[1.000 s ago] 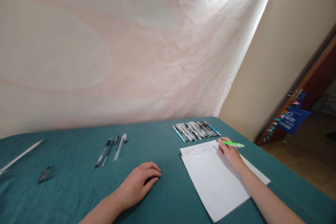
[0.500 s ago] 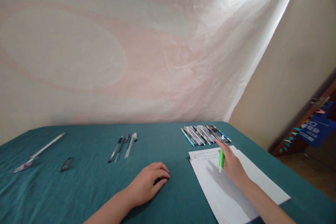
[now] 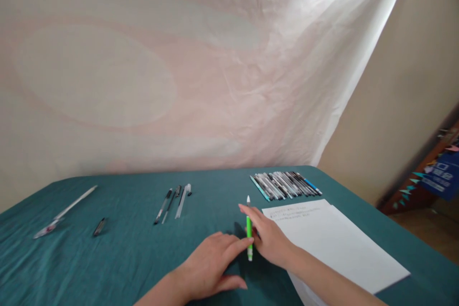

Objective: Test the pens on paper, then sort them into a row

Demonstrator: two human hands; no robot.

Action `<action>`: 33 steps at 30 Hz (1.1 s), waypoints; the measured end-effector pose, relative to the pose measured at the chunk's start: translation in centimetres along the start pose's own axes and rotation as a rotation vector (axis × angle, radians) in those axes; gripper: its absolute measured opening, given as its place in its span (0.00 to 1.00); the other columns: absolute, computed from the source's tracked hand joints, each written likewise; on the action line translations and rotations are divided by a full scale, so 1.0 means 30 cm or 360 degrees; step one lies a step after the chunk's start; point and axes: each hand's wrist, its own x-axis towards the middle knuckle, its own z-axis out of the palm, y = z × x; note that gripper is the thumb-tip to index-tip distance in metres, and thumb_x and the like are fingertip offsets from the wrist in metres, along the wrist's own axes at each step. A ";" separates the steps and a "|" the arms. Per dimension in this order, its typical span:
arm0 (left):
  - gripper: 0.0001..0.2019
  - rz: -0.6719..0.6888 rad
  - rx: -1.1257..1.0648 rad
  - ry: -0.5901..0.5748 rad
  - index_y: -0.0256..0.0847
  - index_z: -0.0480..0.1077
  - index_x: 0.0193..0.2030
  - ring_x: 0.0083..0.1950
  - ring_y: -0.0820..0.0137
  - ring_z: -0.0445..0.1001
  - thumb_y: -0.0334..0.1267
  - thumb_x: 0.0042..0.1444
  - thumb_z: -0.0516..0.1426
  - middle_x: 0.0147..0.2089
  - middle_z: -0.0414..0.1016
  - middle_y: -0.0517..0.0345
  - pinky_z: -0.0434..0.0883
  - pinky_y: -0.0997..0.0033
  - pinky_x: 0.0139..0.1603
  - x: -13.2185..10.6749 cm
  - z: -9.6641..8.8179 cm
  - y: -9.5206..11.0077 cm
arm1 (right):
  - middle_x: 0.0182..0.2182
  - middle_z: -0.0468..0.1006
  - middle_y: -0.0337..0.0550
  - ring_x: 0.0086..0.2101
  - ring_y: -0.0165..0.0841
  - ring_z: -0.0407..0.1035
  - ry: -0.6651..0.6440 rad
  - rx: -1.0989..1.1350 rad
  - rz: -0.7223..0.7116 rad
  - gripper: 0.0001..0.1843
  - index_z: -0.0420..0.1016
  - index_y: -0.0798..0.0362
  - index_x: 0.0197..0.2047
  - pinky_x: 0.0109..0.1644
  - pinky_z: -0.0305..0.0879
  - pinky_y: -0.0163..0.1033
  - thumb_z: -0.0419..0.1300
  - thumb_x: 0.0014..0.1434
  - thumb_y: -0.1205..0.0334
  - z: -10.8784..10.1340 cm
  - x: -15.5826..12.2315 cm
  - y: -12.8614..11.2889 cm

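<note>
A bright green pen (image 3: pixel 249 229) with a whitish end stands nearly upright in the view, held in the closed fingers of my right hand (image 3: pixel 270 239). The left edge of the paper is beside that hand. My left hand (image 3: pixel 211 265) reaches in from the left, its index finger at the pen's green barrel and its thumb stretched apart below. Whether that finger touches the pen firmly I cannot tell. White sheets of paper (image 3: pixel 344 244) with handwritten lines near the top lie under and beyond my right forearm.
A row of several pens (image 3: pixel 283 185) lies behind the paper. Left of centre are a black-capped pen (image 3: pixel 163 206), a thin refill (image 3: pixel 168 208) and a clear pen barrel (image 3: pixel 181 202). Farther left lie a dark cap (image 3: pixel 99 226) and a long white stick-like piece (image 3: pixel 75 203). Green cloth covers the table.
My right hand has moved left off the paper with the green pen. My left hand has shifted right and opened its thumb and index finger, reaching the pen. The view has shifted slightly.
</note>
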 end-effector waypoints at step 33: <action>0.13 -0.0269 -0.0123 0.0196 0.45 0.57 0.50 0.48 0.66 0.63 0.39 0.58 0.47 0.48 0.65 0.53 0.63 0.66 0.48 -0.012 -0.016 -0.030 | 0.31 0.72 0.37 0.32 0.29 0.67 0.0051 0.0872 0.0088 0.12 0.61 0.49 0.46 0.36 0.63 0.34 0.46 0.58 0.65 0.071 0.100 -0.100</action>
